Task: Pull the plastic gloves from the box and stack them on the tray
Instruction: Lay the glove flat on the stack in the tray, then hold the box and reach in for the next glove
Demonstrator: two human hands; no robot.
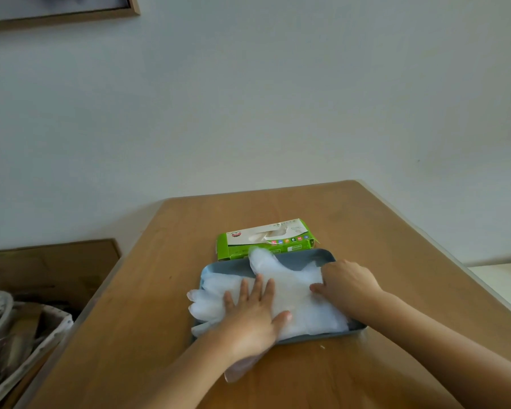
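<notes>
While left hand [254, 315] presses flat on translucent plastic gloves [292, 290] in blue-grey rectangular tray [304, 256], right hand [348, 286] touches them, grip unclear.

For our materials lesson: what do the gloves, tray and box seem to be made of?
Gloves: thin plastic film, cloudy, see-through and crinkled. Tray: probably matte plastic, smooth blue-grey with a rounded rim. Box: printed cardboard with folded flaps.

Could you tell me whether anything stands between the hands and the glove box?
Nothing visible does: the green cardboard glove box lies just behind the grey-blue plastic tray, where the left hand and right hand rest on the translucent plastic gloves.
</notes>
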